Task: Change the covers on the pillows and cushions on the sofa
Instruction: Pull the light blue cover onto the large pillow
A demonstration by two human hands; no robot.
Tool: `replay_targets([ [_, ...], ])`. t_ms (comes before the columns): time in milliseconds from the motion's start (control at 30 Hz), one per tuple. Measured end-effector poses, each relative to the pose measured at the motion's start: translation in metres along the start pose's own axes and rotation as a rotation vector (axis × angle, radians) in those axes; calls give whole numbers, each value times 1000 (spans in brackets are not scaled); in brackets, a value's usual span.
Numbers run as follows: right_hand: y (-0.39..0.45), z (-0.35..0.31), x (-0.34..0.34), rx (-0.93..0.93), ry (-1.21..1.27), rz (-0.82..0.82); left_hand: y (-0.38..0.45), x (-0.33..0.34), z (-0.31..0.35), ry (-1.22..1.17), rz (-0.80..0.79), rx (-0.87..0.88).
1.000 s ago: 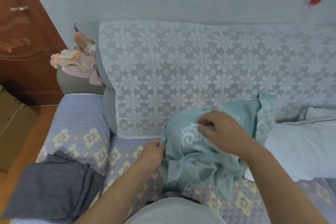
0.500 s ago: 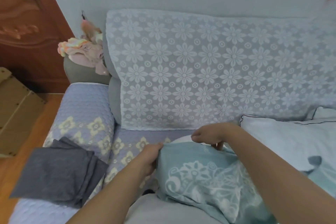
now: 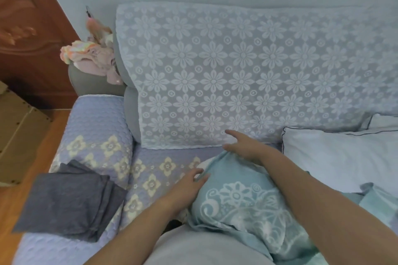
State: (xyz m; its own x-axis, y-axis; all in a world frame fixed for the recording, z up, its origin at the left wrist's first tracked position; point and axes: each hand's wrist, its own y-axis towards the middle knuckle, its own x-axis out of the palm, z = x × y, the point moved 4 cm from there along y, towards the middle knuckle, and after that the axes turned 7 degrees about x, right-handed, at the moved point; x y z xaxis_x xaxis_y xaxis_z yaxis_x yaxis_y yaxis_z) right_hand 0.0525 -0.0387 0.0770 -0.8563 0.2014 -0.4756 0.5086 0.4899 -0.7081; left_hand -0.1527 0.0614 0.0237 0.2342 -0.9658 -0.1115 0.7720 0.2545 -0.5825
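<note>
A pillow in a teal cover with white floral print (image 3: 239, 200) lies on the sofa seat against my lap. A sliver of its white inner pillow (image 3: 201, 164) shows at the far left corner. My left hand (image 3: 189, 183) rests on the cover's left edge with its fingers laid flat. Over the far edge of the cover, my right hand (image 3: 243, 146) has its fingers spread and straight, the palm touching the fabric. A bare white pillow with dark piping (image 3: 336, 157) lies to the right.
Folded dark grey covers (image 3: 71, 198) sit on the sofa's left arm. A white lace throw (image 3: 226, 75) covers the backrest. Pink and pastel clothes (image 3: 92, 58) are heaped at the back left. A wooden door (image 3: 25, 34) and a cardboard box (image 3: 17, 131) stand at left.
The bunched teal cover has been pulled down over the pillow toward my lap. My right hand has let go of the far edge and spread open; my left hand's fingers have straightened.
</note>
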Motion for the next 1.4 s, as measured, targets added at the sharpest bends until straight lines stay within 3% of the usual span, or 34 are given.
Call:
replay_targets([
  [67,-31,-18,-5,-65,-89,33,4,-10,0,114,43,29],
  [167,-81,-38,0,-181,-370,234,10,-22,-4,179,105,88],
  [267,-127,-46,24,-360,-465,177,24,-40,-30,342,279,-32],
  [333,-133,-36,47,-405,-678,151,26,-54,-37,357,398,-107],
  [400,-119,-25,53,-410,-793,280,23,-61,-27,325,463,-42],
  [467,-101,-27,39,-397,-739,470,14,-55,-3,198,419,135],
  [533,-85,-35,19,-405,-612,646,2,-35,28,9,223,352],
  [600,-76,-45,0,-410,-480,800,-4,-12,57,23,47,536],
  [700,-83,-50,-20,-420,-326,943,12,-2,75,321,162,676],
  [767,-102,-40,-34,-396,-159,997,25,-8,80,503,321,606],
  [900,-145,0,-38,-238,144,1075,40,-15,98,649,491,498],
  [1067,-161,53,-11,101,184,1024,55,-28,98,426,501,475],
  [1133,-158,55,8,31,89,935,55,-36,96,403,517,442],
  [1200,-150,46,31,-35,-219,842,55,-44,93,398,533,382],
  [1300,-132,28,41,-107,-549,871,55,-53,86,371,517,363],
  [1400,-138,-15,2,-108,-462,869,53,-60,78,327,501,381],
])
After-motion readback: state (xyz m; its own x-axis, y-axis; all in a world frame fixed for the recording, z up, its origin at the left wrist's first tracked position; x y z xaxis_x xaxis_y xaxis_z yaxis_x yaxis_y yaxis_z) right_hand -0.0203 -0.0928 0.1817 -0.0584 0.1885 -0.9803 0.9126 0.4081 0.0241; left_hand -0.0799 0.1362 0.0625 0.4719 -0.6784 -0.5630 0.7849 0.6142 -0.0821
